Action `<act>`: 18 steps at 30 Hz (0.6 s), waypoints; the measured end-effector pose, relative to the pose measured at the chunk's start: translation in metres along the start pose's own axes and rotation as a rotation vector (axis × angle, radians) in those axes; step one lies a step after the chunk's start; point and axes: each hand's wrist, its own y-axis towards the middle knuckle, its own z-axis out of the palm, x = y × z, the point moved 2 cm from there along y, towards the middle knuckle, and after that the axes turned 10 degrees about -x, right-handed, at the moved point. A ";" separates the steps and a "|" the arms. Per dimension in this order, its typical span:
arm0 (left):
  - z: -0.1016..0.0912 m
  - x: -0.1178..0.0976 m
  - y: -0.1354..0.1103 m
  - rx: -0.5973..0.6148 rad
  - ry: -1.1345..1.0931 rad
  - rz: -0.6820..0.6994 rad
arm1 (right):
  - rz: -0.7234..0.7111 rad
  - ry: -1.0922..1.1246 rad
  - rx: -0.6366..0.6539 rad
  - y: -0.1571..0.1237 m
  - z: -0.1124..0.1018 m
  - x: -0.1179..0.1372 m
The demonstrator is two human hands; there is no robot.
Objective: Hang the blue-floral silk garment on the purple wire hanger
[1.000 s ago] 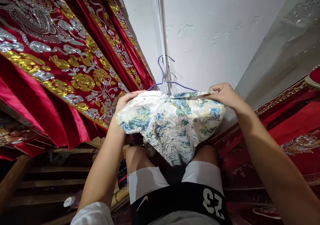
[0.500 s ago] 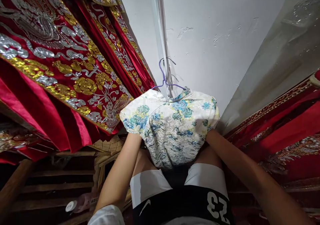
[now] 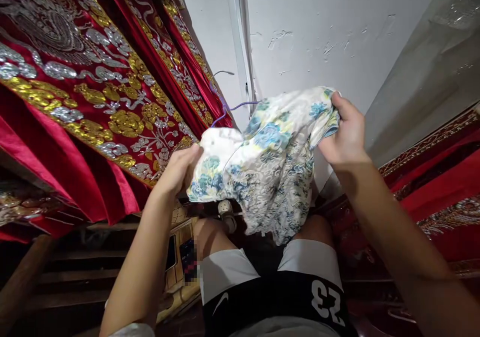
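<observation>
A white short-sleeved blouse (image 3: 270,152) with blue and green flowers hangs tilted between my hands, its right side higher. My left hand (image 3: 182,167) grips the shoulder and sleeve on the left. With thumb on top, my right hand (image 3: 347,129) pinches the sleeve end on the right. The purple wire hanger (image 3: 224,106) sticks out of the neck opening, leaning left, its hook in the air. Inside the blouse, the rest of the hanger is hidden.
Red cloth with gold and silver embroidery (image 3: 127,122) hangs at the left. More red fabric (image 3: 438,177) is at the right. A white wall (image 3: 307,22) with a metal strip (image 3: 240,37) stands ahead. A phone (image 3: 187,259) lies on a wooden seat (image 3: 172,277) by my left leg.
My hands have come out from under the blouse to its sleeves. Its right side has risen, and the hanger has tipped to the left, away from the metal strip.
</observation>
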 end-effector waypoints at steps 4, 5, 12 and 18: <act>0.019 0.031 -0.006 -0.278 0.217 0.379 | -0.108 -0.256 0.548 -0.095 0.029 0.033; 0.024 0.042 -0.009 -0.362 0.191 0.440 | -0.164 -0.361 0.917 -0.123 0.033 0.036; 0.079 0.058 -0.029 -0.101 -0.531 0.206 | -0.363 -0.674 1.182 -0.139 0.019 0.001; 0.118 0.021 -0.064 0.337 -0.801 -0.196 | -0.675 -0.919 0.812 -0.119 0.006 -0.064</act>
